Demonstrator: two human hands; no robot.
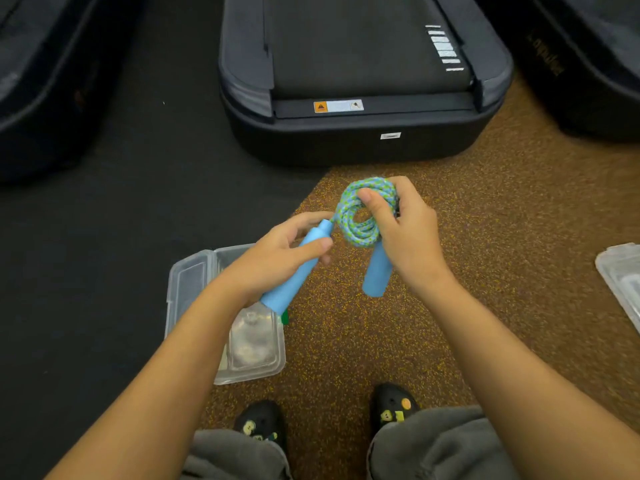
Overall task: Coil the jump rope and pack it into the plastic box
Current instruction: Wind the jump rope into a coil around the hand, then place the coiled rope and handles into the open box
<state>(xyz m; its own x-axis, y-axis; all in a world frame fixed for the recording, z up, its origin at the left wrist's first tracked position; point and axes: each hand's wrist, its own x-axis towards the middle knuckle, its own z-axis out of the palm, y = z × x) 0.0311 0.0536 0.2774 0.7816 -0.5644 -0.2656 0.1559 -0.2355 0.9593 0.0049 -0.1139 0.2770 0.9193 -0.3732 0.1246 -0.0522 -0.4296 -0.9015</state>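
Observation:
The jump rope's blue-and-green cord [360, 233] is wound into a tight round coil, held above the speckled floor. My right hand [405, 233] pinches that coil, thumb through its centre, and one blue handle [377, 271] hangs down beside the palm. My left hand [280, 258] grips the other blue handle [294, 275], which slants down to the left with a green tip at its end. A clear plastic box [194, 282] lies open on the floor under my left forearm, partly hidden by it.
A dark treadmill [363, 81] stands straight ahead, with others at the far left and far right. Another clear plastic piece [620, 275] lies at the right edge. My two black shoes [263, 424] are at the bottom, on brown speckled rubber flooring.

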